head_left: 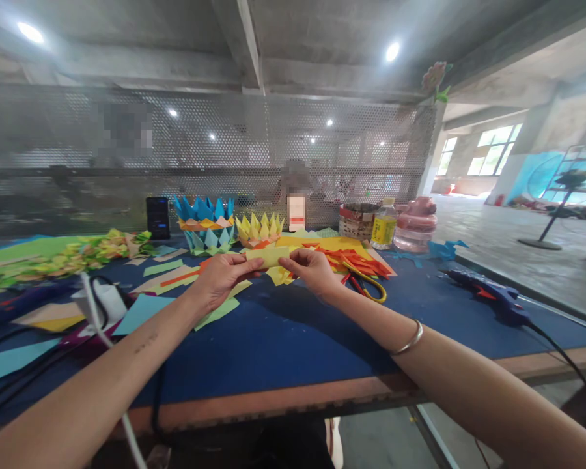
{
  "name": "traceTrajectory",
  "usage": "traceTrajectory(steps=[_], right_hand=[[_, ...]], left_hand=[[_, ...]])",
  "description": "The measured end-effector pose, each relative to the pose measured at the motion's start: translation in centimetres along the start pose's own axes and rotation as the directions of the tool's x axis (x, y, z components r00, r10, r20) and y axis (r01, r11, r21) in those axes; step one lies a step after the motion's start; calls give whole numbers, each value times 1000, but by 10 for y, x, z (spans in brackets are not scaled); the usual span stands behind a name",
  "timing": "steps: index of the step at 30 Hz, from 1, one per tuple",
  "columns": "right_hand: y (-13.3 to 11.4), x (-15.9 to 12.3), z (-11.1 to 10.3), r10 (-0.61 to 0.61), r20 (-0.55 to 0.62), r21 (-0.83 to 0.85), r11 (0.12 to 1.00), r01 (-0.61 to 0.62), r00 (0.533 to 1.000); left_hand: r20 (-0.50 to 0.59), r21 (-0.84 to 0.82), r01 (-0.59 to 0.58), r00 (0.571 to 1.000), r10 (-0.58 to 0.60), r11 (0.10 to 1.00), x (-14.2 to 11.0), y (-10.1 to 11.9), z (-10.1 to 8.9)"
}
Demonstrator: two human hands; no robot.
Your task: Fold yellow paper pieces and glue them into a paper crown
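A small piece of yellow paper [269, 256] is stretched between my two hands, above the far half of the blue table. My left hand [227, 277] pinches its left end between thumb and fingers. At the right end, my right hand [310, 268] grips it the same way. Just beyond stand a yellow folded-paper crown [260, 228] and a stack of blue and green paper crowns [206, 225]. Orange paper pieces [354, 258] and yellow-handled scissors [371, 283] lie to the right of my right hand. Loose green paper strips [219, 312] rest beside my left wrist.
A dark blue glue gun [493, 293] with a cord lies at the right. A bottle [383, 225], a pink jug [416, 225] and a basket [357, 220] stand at the back. On the left are a power strip with a white plug [97, 304] and a phone [157, 218].
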State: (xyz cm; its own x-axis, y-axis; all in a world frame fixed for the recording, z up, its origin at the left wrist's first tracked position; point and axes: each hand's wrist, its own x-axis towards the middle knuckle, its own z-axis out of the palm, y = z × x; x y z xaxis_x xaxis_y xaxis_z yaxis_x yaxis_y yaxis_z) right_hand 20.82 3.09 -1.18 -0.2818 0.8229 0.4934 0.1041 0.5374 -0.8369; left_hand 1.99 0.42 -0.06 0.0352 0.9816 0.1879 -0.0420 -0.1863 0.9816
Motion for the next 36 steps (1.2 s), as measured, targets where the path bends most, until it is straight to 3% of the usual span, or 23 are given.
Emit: traceTrajectory(steps=[4, 8, 16, 23, 30, 36], right_hand=[[-2, -1, 1, 59, 11, 97, 993, -60, 998], [-5, -2, 2, 54, -33, 76, 996, -51, 998], [-1, 0, 4, 33, -95, 76, 997, -25, 995], [-3, -2, 2, 88, -28, 151, 985, -83, 996], [-2, -3, 2, 12, -1, -28, 1000, -12, 1000], [-1, -2, 2, 18, -7, -48, 999, -18, 1000]], left_hand=[[-37, 173, -80, 995, 88, 982, -2, 2, 0], [-40, 311, -129, 988, 148, 942, -4, 2, 1], [9, 163, -217, 976, 219, 962, -5, 3, 7], [23, 123, -216, 976, 215, 969, -7, 8, 8], [45, 160, -216, 976, 211, 963, -7, 7, 7], [34, 156, -211, 977, 209, 965, -7, 7, 9]])
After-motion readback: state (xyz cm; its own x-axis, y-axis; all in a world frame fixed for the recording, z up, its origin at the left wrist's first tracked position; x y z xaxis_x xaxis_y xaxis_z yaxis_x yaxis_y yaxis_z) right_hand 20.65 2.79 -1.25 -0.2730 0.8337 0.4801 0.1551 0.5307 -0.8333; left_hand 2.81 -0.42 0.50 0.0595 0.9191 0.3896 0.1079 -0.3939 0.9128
